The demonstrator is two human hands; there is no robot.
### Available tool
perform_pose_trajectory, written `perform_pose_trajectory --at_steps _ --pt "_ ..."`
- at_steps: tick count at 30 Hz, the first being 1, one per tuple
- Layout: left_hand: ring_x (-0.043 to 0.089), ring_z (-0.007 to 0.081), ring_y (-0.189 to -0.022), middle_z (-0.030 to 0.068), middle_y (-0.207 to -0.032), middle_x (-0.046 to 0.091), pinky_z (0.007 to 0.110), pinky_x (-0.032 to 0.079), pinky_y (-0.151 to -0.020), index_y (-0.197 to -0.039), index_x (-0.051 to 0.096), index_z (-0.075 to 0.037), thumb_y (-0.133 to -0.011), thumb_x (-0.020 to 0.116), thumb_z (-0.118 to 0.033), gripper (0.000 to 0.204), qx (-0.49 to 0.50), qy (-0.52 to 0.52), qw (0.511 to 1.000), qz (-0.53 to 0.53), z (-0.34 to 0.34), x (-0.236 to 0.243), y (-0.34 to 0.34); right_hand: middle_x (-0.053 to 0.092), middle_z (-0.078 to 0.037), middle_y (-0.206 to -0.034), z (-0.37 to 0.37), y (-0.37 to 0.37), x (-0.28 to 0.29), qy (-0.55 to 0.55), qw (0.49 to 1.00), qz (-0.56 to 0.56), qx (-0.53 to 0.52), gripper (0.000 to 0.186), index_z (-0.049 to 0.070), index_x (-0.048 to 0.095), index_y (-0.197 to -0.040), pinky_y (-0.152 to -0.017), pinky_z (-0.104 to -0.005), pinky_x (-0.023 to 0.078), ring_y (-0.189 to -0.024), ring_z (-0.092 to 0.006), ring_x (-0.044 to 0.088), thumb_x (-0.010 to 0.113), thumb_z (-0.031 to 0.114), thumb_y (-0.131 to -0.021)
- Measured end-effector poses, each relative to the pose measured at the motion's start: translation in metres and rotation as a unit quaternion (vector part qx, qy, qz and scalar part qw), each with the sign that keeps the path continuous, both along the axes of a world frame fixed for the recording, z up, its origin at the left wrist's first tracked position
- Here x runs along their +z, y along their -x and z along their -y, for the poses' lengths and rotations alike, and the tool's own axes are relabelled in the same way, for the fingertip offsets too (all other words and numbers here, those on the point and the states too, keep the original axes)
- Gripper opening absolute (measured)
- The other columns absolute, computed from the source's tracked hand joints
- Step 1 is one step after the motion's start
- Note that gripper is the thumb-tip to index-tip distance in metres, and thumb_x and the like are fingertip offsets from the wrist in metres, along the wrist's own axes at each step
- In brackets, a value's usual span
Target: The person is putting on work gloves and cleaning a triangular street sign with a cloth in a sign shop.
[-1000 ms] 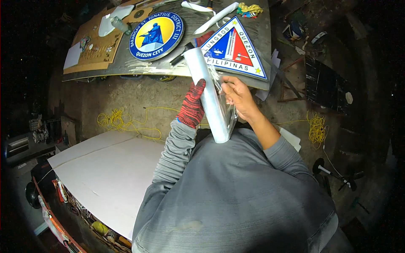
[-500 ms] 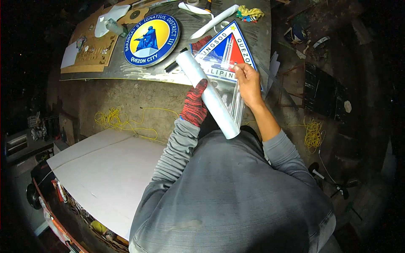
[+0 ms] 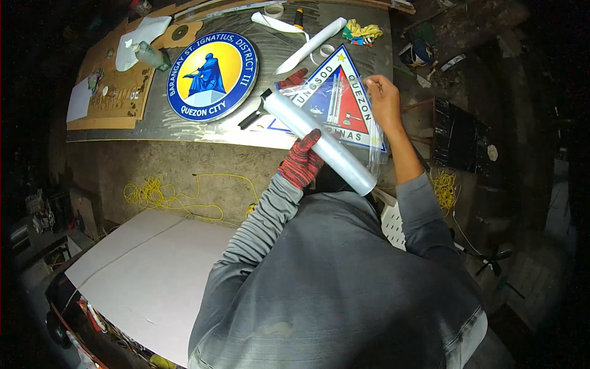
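My left hand (image 3: 301, 161), in a red and black knit glove, grips a roll of clear plastic film (image 3: 337, 158), held slantwise in front of my body. My bare right hand (image 3: 385, 101) pinches the loose edge of the film, drawing a see-through, creased sheet (image 3: 373, 144) off the roll. Behind it lies a triangular blue, white and red sign (image 3: 350, 128) on the table, partly seen through the film. Left of the roll's far end is a black bar-shaped piece (image 3: 250, 119); I cannot tell whether it joins the roll. To the left rests a round blue and yellow sign (image 3: 212, 77).
On the dark table (image 3: 147, 132) are a second red glove (image 3: 291, 80), white rolled sheets (image 3: 313, 44), a yellow cloth (image 3: 361, 31), a spray bottle (image 3: 147, 54) and cardboard (image 3: 132, 92). Yellow cord (image 3: 150, 194) coils on the floor. A large white board (image 3: 147, 270) lies at lower left.
My right hand has moved right and slightly up, drawing the film farther out. The roll and my left hand have shifted right and a little nearer to me. The view has moved slightly.
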State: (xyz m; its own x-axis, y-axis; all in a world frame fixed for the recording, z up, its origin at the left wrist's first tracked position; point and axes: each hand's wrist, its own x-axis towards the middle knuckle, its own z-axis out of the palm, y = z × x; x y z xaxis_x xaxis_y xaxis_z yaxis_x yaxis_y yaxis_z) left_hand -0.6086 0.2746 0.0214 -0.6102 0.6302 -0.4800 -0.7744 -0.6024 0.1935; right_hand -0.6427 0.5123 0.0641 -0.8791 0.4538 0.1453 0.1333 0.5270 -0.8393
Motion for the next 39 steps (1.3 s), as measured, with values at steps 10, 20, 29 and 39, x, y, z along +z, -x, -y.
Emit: perform_pose_trajectory --at_steps 10,20,29,39 --pt "0.06 0.0334 -0.103 0.0151 -0.109 0.059 0.049 0.049 -0.099 -0.118 0.048 -0.002 -0.078 0.077 -0.01 0.05 0.064 0.001 0.997 0.033 -0.057 -0.033 0.043 0.064 -0.013 -0.076 -0.071 0.09 -0.032 -0.078 0.995 0.051 0.035 0.019 0.0 0.064 -0.095 -0.066 -0.0334 0.048 -0.071 -0.0225 0.062 0.057 0.017 -0.092" --pt "0.059 0.0276 -0.098 0.011 -0.104 0.059 0.042 0.054 -0.087 -0.117 0.05 -0.003 -0.075 0.082 -0.021 0.056 0.147 0.064 0.982 0.101 -0.129 -0.059 0.094 0.066 -0.02 -0.085 -0.147 0.206 -0.114 -0.069 0.993 0.039 0.093 0.019 0.001 0.067 -0.098 -0.072 -0.04 0.05 -0.081 -0.0349 0.066 0.061 0.018 -0.089" --pt "0.058 0.0251 -0.095 0.0084 -0.104 0.056 0.041 0.053 -0.085 -0.126 0.046 -0.006 -0.074 0.081 -0.017 0.063 0.168 0.21 0.959 0.084 -0.154 -0.077 0.122 0.066 -0.019 -0.08 -0.166 0.261 -0.17 -0.074 0.989 0.067 0.113 0.019 0.002 0.067 -0.097 -0.07 -0.0404 0.05 -0.075 -0.034 0.065 0.063 0.019 -0.088" --pt "0.052 0.0189 -0.094 0.0044 -0.109 0.054 0.034 0.048 -0.083 -0.135 0.047 -0.017 -0.075 0.076 -0.01 0.067 0.181 0.282 0.941 0.032 -0.149 -0.09 0.151 0.068 -0.017 -0.087 -0.184 0.282 -0.24 -0.108 0.979 0.14 0.101 0.021 0.007 0.07 -0.096 -0.073 -0.0422 0.05 -0.082 -0.0358 0.066 0.063 0.025 -0.088"
